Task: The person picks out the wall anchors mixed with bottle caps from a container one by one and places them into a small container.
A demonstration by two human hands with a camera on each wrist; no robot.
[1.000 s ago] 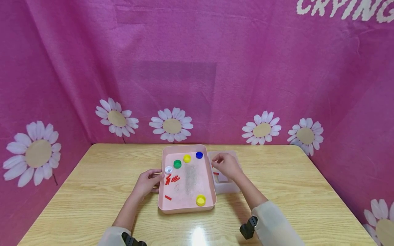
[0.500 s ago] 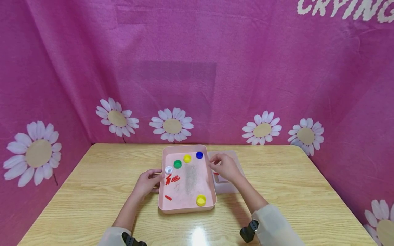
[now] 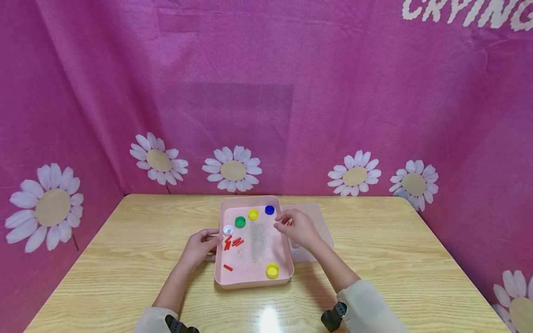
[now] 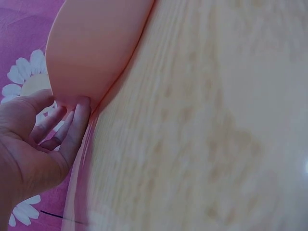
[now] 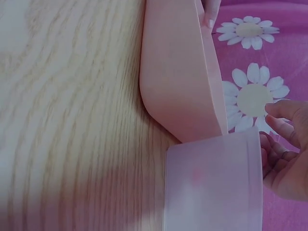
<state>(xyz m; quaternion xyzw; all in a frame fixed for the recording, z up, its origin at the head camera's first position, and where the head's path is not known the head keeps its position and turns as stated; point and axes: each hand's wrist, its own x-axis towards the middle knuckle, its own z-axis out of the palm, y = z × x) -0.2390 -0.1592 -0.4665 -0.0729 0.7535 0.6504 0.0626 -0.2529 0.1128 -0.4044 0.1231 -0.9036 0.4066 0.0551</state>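
Note:
My left hand (image 3: 196,249) grips the left wall of a shallow pink tray (image 3: 252,284), thumb at its rim and fingers against the outside. Several short red sticks (image 3: 238,242) lie at the tray's left side, near a small clear round cap (image 3: 227,230). Over the tray's right rim hovers my right hand (image 3: 300,229), thumb and index fingertips close together; I cannot tell whether they pinch something small. Below it, a translucent box (image 5: 216,183) stands against the tray, a red blur showing through its wall. A bit of red shows between the right fingers in the head view.
Inside the tray are a green cap (image 3: 240,222), a blue cap (image 3: 269,210), a yellow cap (image 3: 253,214) and another yellow cap (image 3: 272,271) at the front. Greyish marks run down its floor. A pink daisy cloth (image 3: 250,115) hangs behind the wooden table (image 3: 374,259).
My right hand has moved left from over the translucent box to the tray's right rim. My left hand keeps its place at the tray.

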